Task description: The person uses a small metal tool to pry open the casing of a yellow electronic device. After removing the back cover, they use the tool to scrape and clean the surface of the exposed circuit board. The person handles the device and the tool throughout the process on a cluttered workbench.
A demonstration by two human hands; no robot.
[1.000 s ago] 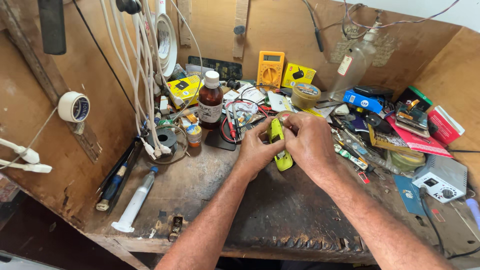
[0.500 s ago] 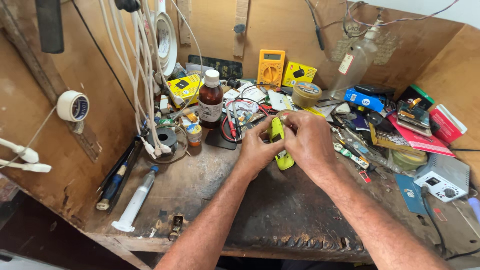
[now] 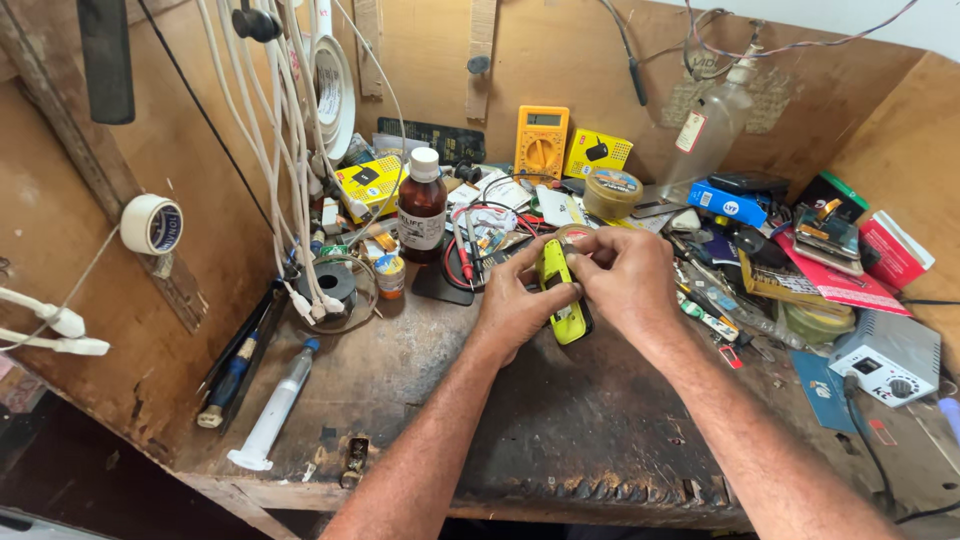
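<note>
Yellow-green gadget point(image 3: 562, 290) sat where it had been a moment before, gripped between both hands above the middle of the table point(image 3: 560, 440). The left hand point(image 3: 520, 300) clamped its near side; the right hand point(image 3: 625, 275) pinched its far end. A brown bottle point(image 3: 422, 205) and yellow multimeter point(image 3: 541, 140) stood beyond, a syringe point(image 3: 275, 410) near left.

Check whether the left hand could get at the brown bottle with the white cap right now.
Probably not at once: the left hand is gripping the yellow-green device. The brown bottle stands close by, its near side unblocked.
</note>
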